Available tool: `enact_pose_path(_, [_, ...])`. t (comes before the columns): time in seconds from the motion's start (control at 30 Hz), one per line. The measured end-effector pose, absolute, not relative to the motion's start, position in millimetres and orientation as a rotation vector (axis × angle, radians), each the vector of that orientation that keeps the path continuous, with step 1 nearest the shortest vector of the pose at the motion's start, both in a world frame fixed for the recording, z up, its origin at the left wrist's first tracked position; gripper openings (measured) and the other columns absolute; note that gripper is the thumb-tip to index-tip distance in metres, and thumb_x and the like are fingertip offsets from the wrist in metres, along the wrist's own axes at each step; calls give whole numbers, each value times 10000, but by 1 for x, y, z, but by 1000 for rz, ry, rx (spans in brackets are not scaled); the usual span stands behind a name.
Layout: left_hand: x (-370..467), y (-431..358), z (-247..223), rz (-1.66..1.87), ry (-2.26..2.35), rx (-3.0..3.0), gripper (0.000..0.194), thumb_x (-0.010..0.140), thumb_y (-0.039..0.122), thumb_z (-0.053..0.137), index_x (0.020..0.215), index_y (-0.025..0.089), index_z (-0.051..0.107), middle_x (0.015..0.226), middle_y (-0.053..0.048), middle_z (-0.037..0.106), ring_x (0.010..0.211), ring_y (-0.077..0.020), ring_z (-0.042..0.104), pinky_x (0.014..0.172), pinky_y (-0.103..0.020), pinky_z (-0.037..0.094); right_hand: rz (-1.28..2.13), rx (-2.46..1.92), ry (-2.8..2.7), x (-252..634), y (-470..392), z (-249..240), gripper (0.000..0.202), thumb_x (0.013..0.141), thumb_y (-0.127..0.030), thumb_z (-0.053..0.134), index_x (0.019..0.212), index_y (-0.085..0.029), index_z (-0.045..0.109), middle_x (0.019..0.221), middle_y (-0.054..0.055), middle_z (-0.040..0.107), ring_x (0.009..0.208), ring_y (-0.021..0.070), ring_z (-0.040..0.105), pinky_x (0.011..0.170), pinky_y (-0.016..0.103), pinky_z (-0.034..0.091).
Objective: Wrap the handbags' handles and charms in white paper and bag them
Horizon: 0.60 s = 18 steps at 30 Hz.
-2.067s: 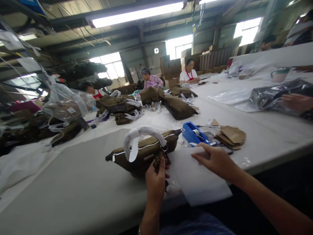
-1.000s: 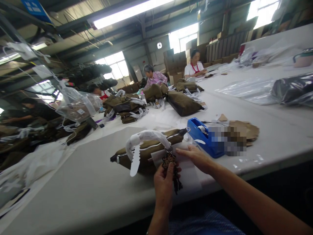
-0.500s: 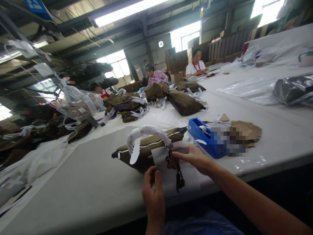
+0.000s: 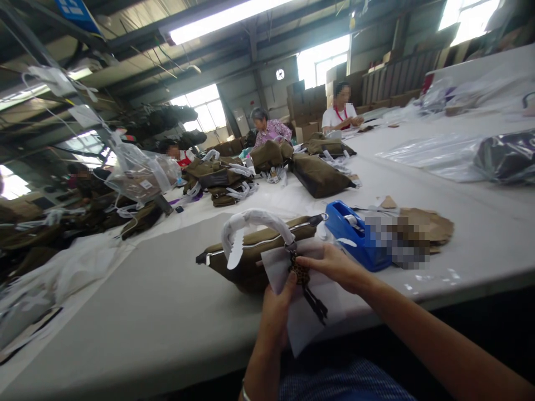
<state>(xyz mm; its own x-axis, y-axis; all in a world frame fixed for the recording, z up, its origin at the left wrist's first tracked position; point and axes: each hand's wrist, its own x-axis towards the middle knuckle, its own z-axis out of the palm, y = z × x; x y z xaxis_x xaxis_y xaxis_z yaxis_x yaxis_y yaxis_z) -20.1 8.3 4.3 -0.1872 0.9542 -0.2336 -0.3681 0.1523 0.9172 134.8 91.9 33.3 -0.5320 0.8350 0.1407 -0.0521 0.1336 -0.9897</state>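
Observation:
An olive-green handbag [image 4: 242,275] with a silver zipper lies in front of me. Its arched handle [image 4: 254,216] is wrapped in white, and a white toothed strip [image 4: 236,250] hangs from it. From the handle's base dangles a leopard-print charm [image 4: 301,274] with a dark tassel [image 4: 316,305]. Behind the charm is a sheet of white tissue paper [image 4: 298,328]. My left hand [image 4: 276,312] is closed, thumb on the charm and fingers behind the paper. My right hand [image 4: 340,270] is closed at the charm's upper edge, its far fingers hidden by the paper.
A blue tape dispenser [image 4: 355,236] stands right of the handbag, beside torn brown paper [image 4: 437,228]. Several olive bags [image 4: 320,175] are piled farther back. Plastic-wrapped goods [image 4: 505,156] lie at right. Co-workers [image 4: 271,131] sit across the table [image 4: 137,312].
My left hand has moved up and right onto the charm and the paper. The paper's lower corner now hangs lower, and the tassel has swung to the right. My right hand stays at the charm.

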Motion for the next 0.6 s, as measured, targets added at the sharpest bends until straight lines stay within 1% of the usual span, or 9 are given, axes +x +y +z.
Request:
enact_pose_path(0.1, [-18, 9, 1, 1389, 1288, 753, 577, 713, 487, 866, 1172, 154, 759, 1171, -136, 763, 1189, -361, 672, 1063, -476, 505, 1489, -796, -1681, 142, 91, 33, 380, 829, -474, 771, 1074, -184, 777, 1117, 75, 763, 1093, 273, 683, 1016, 407, 516])
enact_pose_path(0.2, [-18, 6, 2, 1391, 1322, 745, 542, 715, 501, 858, 1098, 126, 783, 1109, -153, 779, 1120, -359, 706, 1018, -466, 533, 1763, -777, -1431, 156, 93, 13, 490, 866, -595, 692, 1129, -183, 739, 1081, 96, 763, 991, 271, 716, 903, 418, 574])
enact_pose_path(0.27, [-18, 4, 2, 1387, 1343, 727, 549, 691, 515, 867, 1066, 121, 793, 1070, -158, 787, 1080, -362, 721, 982, -463, 552, 1934, -739, -1160, 164, 94, -9, 527, 902, -655, 604, 1097, -181, 728, 1024, 112, 764, 920, 265, 728, 823, 413, 596])
enact_pose_path(0.3, [-18, 4, 2, 1392, 1353, 719, 559, 676, 521, 873, 1057, 120, 795, 1058, -159, 789, 1065, -362, 726, 968, -459, 559, 1980, -737, -1063, 167, 93, -20, 519, 909, -659, 586, 1063, -184, 728, 1001, 114, 763, 893, 259, 730, 795, 402, 599])
enact_pose_path(0.37, [-18, 3, 2, 1407, 1379, 708, 578, 651, 530, 882, 1045, 115, 798, 1044, -162, 791, 1034, -359, 736, 943, -455, 572, 2031, -792, -1020, 169, 87, -40, 447, 879, -611, 656, 1019, -192, 729, 985, 104, 764, 862, 245, 731, 764, 371, 596])
enact_pose_path(0.4, [-18, 3, 1, 1413, 1391, 705, 584, 642, 533, 886, 1036, 111, 799, 1039, -164, 792, 1022, -358, 739, 937, -457, 575, 2053, -824, -1057, 168, 84, -47, 410, 850, -565, 713, 1032, -198, 728, 996, 94, 764, 863, 243, 731, 764, 363, 594])
enact_pose_path(0.47, [-19, 3, -1, 1423, 1413, 709, 593, 629, 540, 888, 1022, 104, 800, 1034, -169, 791, 1013, -358, 740, 938, -466, 575, 2061, -857, -1167, 166, 74, -54, 417, 801, -491, 785, 1098, -205, 721, 1034, 83, 762, 894, 252, 728, 789, 369, 589])
enact_pose_path(0.53, [-20, 3, -3, 1423, 1428, 723, 595, 630, 547, 884, 1015, 100, 800, 1033, -173, 791, 1017, -362, 738, 945, -471, 572, 1980, -852, -1240, 162, 66, -54, 451, 801, -478, 789, 1156, -213, 707, 1076, 80, 754, 921, 255, 716, 798, 370, 586])
enact_pose_path(0.6, [-21, 2, -3, 1407, 1443, 757, 583, 661, 548, 866, 1029, 101, 797, 1047, -170, 789, 1033, -357, 734, 954, -459, 567, 1854, -816, -1274, 159, 60, -49, 483, 826, -518, 757, 1202, -224, 684, 1113, 81, 740, 907, 237, 701, 777, 350, 581])
